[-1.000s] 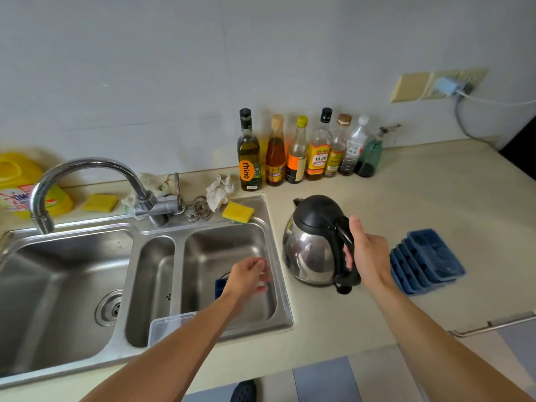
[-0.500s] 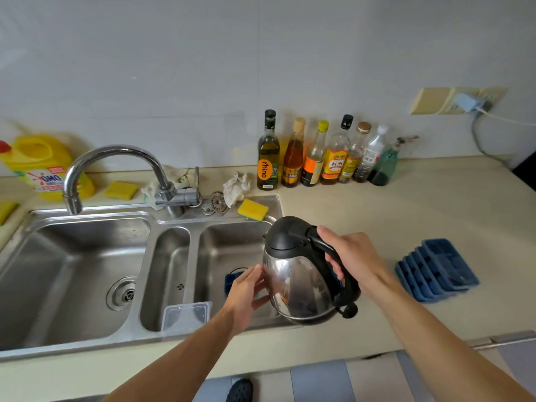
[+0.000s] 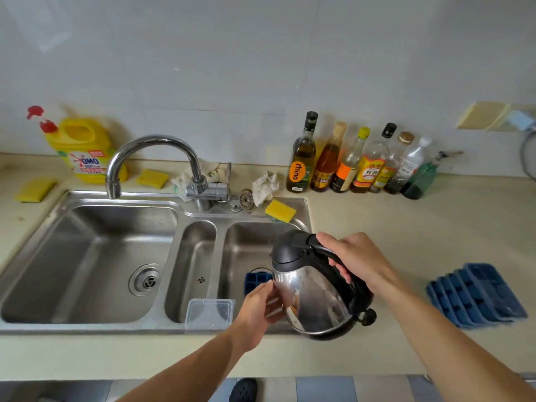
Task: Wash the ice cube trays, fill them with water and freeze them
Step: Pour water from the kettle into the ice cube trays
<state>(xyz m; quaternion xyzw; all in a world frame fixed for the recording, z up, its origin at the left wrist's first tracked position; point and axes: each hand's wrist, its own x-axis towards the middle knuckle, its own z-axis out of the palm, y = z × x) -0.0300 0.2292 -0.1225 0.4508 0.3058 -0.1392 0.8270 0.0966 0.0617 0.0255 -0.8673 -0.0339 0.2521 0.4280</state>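
Note:
My right hand point(image 3: 358, 258) grips the black handle of a steel kettle point(image 3: 311, 297), held tilted over the right basin of the sink point(image 3: 249, 245). My left hand point(image 3: 259, 311) rests its fingers against the kettle's shiny side. A dark blue ice cube tray point(image 3: 256, 281) lies in the right basin, mostly hidden behind the kettle and my left hand. A stack of blue ice cube trays point(image 3: 475, 294) leans on the counter to the right.
A clear plastic lid point(image 3: 209, 312) sits on the sink's front rim. The faucet point(image 3: 162, 158) arches over the left basin. Several bottles point(image 3: 356, 161), yellow sponges point(image 3: 280, 210), rags and a yellow detergent jug point(image 3: 84, 149) line the back wall.
My right hand lifted the kettle off the counter and carried it left over the right basin, tilting it. My left hand came up from the tray to the kettle's side.

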